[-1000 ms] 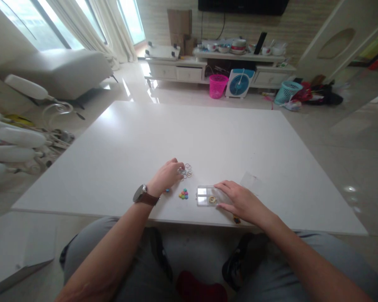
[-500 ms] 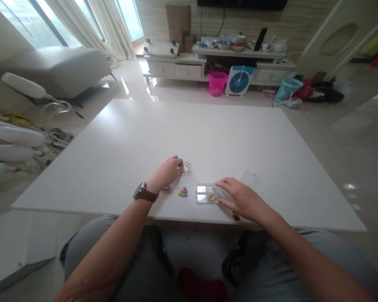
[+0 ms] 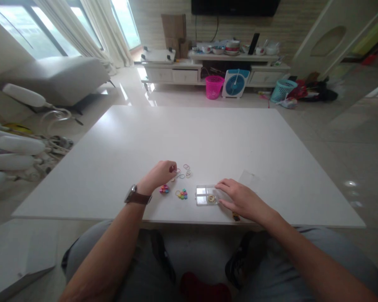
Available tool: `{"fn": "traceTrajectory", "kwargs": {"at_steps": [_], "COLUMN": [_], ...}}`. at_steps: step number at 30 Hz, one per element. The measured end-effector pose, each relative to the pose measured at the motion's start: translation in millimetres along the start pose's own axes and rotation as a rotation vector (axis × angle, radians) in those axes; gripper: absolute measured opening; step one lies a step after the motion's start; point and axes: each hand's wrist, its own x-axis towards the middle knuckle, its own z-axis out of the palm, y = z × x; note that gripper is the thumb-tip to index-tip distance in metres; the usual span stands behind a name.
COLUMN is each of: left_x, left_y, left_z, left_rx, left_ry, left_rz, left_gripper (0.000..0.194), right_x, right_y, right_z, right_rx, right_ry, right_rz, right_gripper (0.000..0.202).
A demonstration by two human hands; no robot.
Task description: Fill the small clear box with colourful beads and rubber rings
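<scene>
My left hand (image 3: 164,172), a watch on its wrist, is at the left edge of several thin rings (image 3: 187,171), fingers pinched together; what they hold is too small to make out. Below it lie a pink and purple cluster of small pieces (image 3: 164,189) and a multicoloured cluster (image 3: 183,194). My right hand (image 3: 236,195) has thumb and fingers spread at the right side of a clear compartment box (image 3: 202,200). Some pale rings (image 3: 211,198) sit in the box's lower right compartment.
A clear flat sheet (image 3: 249,178) lies beyond my right hand on the white table (image 3: 189,134). A small dark and orange item (image 3: 236,217) is near the front edge. Across the floor stand a pink basket (image 3: 213,88) and a blue fan (image 3: 236,84).
My left hand has moved a little left, showing more of the rings and the pink and purple cluster. My right hand stays at the box. The view has shifted slightly.
</scene>
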Motion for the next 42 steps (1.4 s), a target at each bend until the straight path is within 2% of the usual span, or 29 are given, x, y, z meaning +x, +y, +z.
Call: {"fn": "traceTrajectory", "kwargs": {"at_steps": [3,9,19,27,37,42], "left_x": [1.9,3.9,7.4,10.8,5.6,5.2], "left_y": [-2.4,-6.2,-9.8,-14.1,-4.2,-1.1], "left_z": [5.8,14.8,20.8,27.7,8.0,5.1], "left_rx": [0.014,0.074,0.11,0.151,0.032,0.003], "left_ry": [-0.034,-0.009,0.02,0.013,0.01,0.0], "left_rz": [-0.004,-0.031,0.008,0.035,0.03,0.048], "left_gripper": [0.015,0.029,0.012,0.013,0.012,0.017], "right_x": [-0.3,-0.2,0.0,0.5,-0.7,-0.8], "right_y": [-0.2,1.1,3.7,-1.0,1.4,2.3], "right_z": [0.0,1.2,4.0,-0.7,0.2,-0.2], "right_rx": [0.003,0.002,0.02,-0.002,0.0,0.003], "right_ry": [0.004,0.011,0.011,-0.004,0.007,0.003], "right_rz": [-0.005,-0.012,-0.014,-0.011,-0.01,-0.006], "right_gripper": [0.027,0.028,0.028,0.025,0.026,0.025]}}
